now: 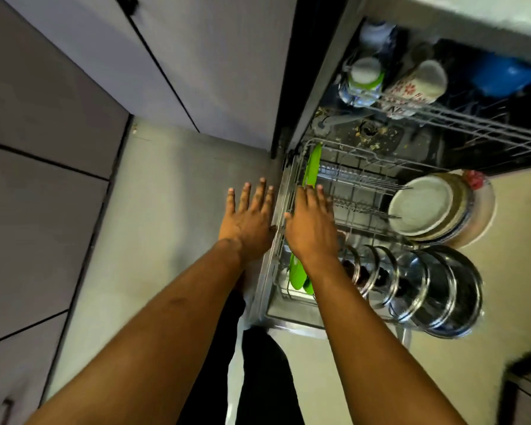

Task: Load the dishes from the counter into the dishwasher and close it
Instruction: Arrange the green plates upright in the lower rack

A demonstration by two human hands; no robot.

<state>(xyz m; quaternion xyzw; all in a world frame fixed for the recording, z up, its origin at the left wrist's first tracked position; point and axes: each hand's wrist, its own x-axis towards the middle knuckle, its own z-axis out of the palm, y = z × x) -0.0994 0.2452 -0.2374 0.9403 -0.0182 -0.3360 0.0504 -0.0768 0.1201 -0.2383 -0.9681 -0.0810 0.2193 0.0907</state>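
**Ana:** Pale floor point(166, 194) and grey cabinet fronts point(43, 118) fill the left side. Where's the dishwasher?

**Ben:** On the right, with its door point(288, 322) dropped flat and the lower rack point(359, 179) drawn out over it. The upper rack point(472, 124) is farther back, carrying a bottle point(364, 81), a patterned mug point(417, 84) and something blue point(503, 75).

**Ana:** And what's down below?

**Ben:** Green plates point(311, 165) stand on edge in the left row, and a white plate stack point(420, 205) leans at the right. Nearer to us, glass lids point(380, 271) are slotted upright beside steel bowls point(451, 289). Standing them on edge lets the water reach both faces, I'd say.

**Ana:** What are the hands doing?

**Ben:** Both are empty, with the fingers straight and spread. The left hand point(247, 219) hovers over the floor just left of the door's edge. The right hand point(311, 228) is over the rack's left rim, with its fingertips by the green plates. I can't tell whether it touches the wire.

**Ana:** Why are they flat like that?

**Ben:** My guess is that they're clear of a plate already seated, or ready to steady the rack. Nothing is being gripped.

**Ana:** How far along is the job?

**Ben:** The rack looks nearly full, so probably late. The countertop is out of view, so more dishes may be waiting. Food scraps lie on the tub floor point(371, 133), and the rack and door both have yet to go in.
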